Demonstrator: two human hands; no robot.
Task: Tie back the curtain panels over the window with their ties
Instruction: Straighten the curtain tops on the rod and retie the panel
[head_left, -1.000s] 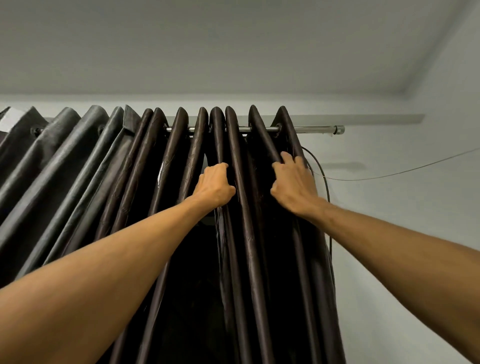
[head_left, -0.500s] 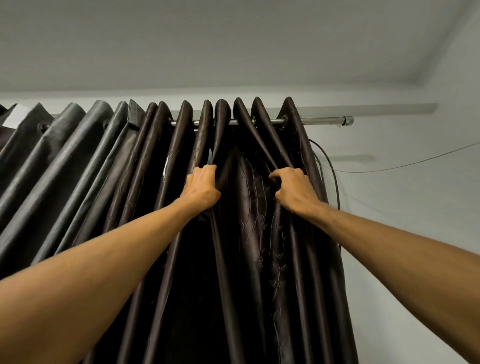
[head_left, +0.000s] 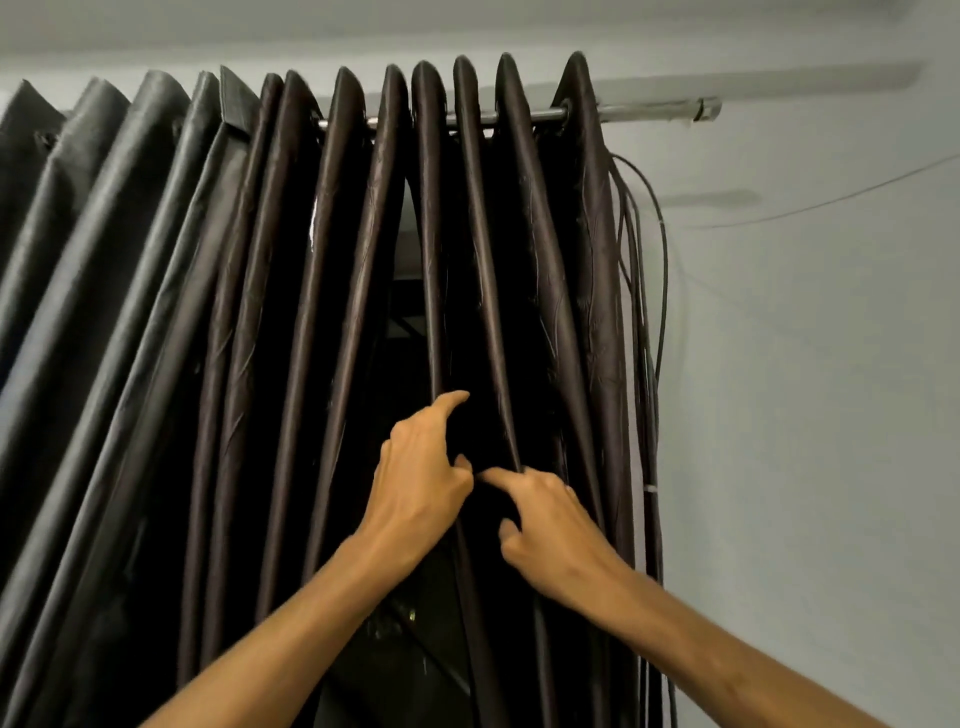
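Observation:
A dark brown curtain panel hangs in tight folds from a metal rod. A grey panel hangs bunched to its left. My left hand sits in front of the brown folds with its index finger stretched up against one fold. My right hand is just to the right, index finger pointing left and touching a neighbouring fold. Both hands have their fingers apart and grip nothing. A narrow dark gap shows between the folds above my hands. No tie is in view.
Black cables hang down along the curtain's right edge, bound by a small white clip. A thin wire runs across the pale wall on the right. The ceiling is close above the rod.
Both hands have let go of the folds near the rod and dropped lower down the brown panel, closer together. The folds hang tighter. The camera has tilted down.

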